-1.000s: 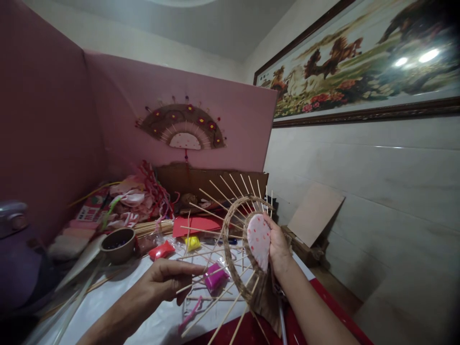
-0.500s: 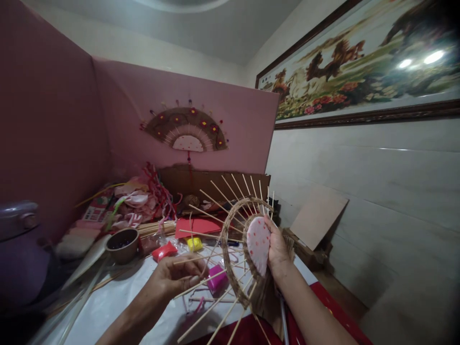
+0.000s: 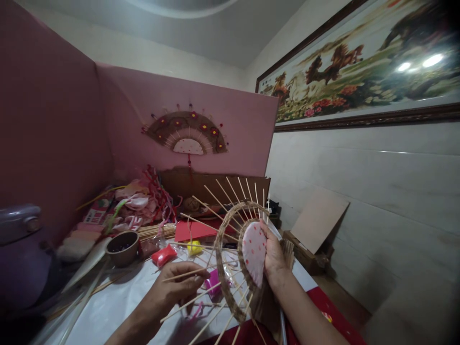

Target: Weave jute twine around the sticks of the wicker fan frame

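The right hand (image 3: pixel 276 258) grips a woven fan (image 3: pixel 219 254) by its dotted half-disc (image 3: pixel 253 254), sticks (image 3: pixel 201 223) reaching leftward to the curled left hand (image 3: pixel 179 285), whose hold is unclear.

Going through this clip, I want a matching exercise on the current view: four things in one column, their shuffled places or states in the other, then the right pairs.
Column one:
1. right hand
2. left hand
3. bowl
4. framed picture

Column two:
A. left of the red packet
B. gripping the stick fan by its spotted middle
C. on the wall at the right
D. at the outer part of the stick fan's spokes

Pairs: 1-B, 2-D, 3-A, 4-C
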`<state>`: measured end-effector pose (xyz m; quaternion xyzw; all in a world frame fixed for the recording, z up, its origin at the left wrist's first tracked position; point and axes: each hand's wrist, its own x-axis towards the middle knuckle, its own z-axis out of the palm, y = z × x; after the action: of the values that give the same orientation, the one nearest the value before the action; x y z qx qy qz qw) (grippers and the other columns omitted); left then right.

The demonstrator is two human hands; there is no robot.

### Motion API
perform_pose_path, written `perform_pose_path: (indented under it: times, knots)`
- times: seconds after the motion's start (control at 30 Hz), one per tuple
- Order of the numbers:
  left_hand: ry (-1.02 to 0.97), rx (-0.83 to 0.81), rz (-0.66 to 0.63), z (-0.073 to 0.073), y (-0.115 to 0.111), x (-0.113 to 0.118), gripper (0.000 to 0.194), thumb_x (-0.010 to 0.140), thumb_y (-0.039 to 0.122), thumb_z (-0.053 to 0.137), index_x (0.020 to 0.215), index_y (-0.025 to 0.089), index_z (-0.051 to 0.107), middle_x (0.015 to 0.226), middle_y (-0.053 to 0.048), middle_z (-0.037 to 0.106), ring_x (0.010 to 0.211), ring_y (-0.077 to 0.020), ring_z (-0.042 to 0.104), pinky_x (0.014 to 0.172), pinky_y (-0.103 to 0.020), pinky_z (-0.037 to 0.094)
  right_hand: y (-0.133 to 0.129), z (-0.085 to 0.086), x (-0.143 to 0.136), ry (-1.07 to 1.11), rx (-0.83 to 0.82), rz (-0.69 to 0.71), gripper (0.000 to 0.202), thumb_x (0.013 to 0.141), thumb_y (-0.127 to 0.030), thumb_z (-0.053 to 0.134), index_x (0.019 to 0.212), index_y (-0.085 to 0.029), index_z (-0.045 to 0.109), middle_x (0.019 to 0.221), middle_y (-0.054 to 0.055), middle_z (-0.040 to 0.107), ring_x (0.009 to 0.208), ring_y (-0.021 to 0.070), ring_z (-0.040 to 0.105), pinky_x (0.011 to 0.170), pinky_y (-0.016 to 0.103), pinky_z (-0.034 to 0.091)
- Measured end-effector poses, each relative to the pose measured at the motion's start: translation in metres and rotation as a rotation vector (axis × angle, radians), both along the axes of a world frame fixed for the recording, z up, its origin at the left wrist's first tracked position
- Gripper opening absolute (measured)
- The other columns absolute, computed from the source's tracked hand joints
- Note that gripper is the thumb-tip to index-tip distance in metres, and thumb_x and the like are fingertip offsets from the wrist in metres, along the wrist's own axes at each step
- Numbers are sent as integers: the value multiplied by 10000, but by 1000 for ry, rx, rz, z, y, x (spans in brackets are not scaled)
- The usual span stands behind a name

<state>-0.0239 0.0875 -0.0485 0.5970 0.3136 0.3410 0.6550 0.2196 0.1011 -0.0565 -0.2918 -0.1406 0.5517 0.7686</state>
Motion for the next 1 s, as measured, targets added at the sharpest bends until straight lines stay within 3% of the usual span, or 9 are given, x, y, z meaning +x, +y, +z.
perform_pose_path:
  times: [0.07, 0.17, 0.3, 0.43, 0.63, 0.77, 0.87, 0.93, 1.0]
  knots:
    - [-64, 47, -42, -2, 0, 1, 172, 657, 302, 710, 681, 133, 690, 569, -16, 587, 507, -94, 467, 484, -216, 336, -1, 0, -5, 15, -10, 2, 112, 659, -237, 673, 596, -185, 596, 516, -17, 667, 493, 169, 643, 562, 296, 553]
    - [-121, 99, -27, -8, 0, 5, 135, 661, 281, 708, 652, 149, 683, 631, -18, 613, 562, -103, 460, 532, -222, 336, -4, 3, -11, 85, -77, 1, 82, 657, -220, 674, 630, -187, 604, 536, -25, 674, 486, 161, 639, 562, 291, 552]
    - [-182, 23, 97, -17, -2, 17, 216, 615, 299, 747, 802, 194, 722, 619, -8, 620, 590, -128, 488, 582, -245, 363, -5, 6, -17, 175, -169, -60, 67, 646, -191, 672, 674, -184, 611, 531, -29, 672, 517, 173, 650, 569, 292, 548]
    - [-226, -31, 168, -24, -2, 24, 383, 642, 363, 722, 998, 223, 696, 567, 0, 596, 507, -104, 440, 497, -228, 342, -2, 1, -18, 173, -163, -43, 80, 635, -210, 674, 661, -184, 603, 545, -16, 677, 551, 181, 656, 582, 296, 542]
    - [-160, 28, 212, -19, 5, 14, 417, 616, 383, 728, 983, 184, 707, 451, 12, 533, 420, -86, 365, 415, -209, 285, -6, -2, -23, 159, -169, 32, 128, 655, -280, 665, 672, -177, 591, 537, -12, 668, 575, 183, 656, 596, 302, 529]
    - [-114, 33, 258, -13, 4, 13, 418, 561, 441, 738, 893, 188, 740, 576, -54, 659, 552, -189, 542, 577, -293, 426, -6, -5, -26, 125, -184, 58, 188, 668, -352, 654, 664, -175, 589, 543, 3, 668, 544, 187, 644, 581, 312, 520]
    - [-91, 60, 329, -12, 1, 17, 404, 527, 505, 733, 788, 198, 758, 694, -73, 702, 738, -250, 593, 708, -317, 439, -5, -8, -28, 121, -172, 33, 206, 675, -377, 648, 680, -179, 589, 543, -7, 660, 527, 174, 632, 587, 306, 514]
    - [-23, 86, 346, -13, -1, 20, 401, 552, 538, 705, 741, 189, 759, 587, -48, 663, 635, -206, 571, 620, -282, 437, -6, -9, -31, 110, -154, 36, 224, 682, -398, 641, 685, -181, 586, 544, -9, 655, 530, 166, 628, 597, 298, 510]
    - [37, 53, 313, -11, -2, 19, 414, 558, 555, 694, 700, 172, 755, 410, 1, 539, 443, -126, 456, 460, -234, 372, -7, -8, -34, 59, -116, 107, 285, 695, -462, 614, 690, -178, 586, 563, 10, 660, 562, 179, 636, 604, 307, 507]
